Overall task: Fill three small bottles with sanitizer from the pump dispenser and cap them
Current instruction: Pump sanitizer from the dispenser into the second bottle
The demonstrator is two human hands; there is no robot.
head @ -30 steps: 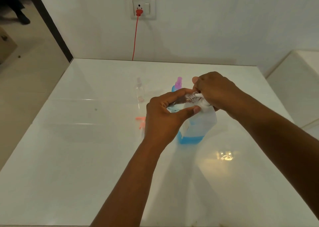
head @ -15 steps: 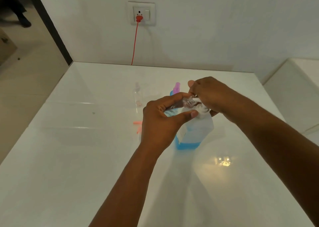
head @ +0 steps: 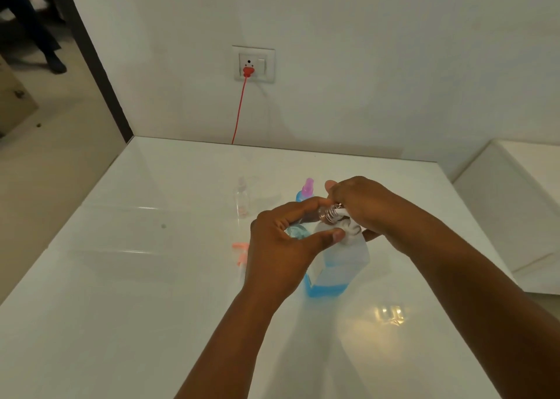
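On dispenser (head: 339, 265), label unreadable; left hand (head: 281, 256) grips bottle (head: 325, 213)

Head camera looks down, close over table (head: 127, 323).

Clear small bottle (head: 315, 218) tilted at pump dispenser (head: 339, 262) nozzle (blue liquid)

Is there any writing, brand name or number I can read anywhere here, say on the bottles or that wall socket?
None can be read.
Pump dispenser: a pale label patch on its side, too blurred to read.
Wall socket: no lettering shows.
Small bottles, including the one in the left hand: plain, no print visible.
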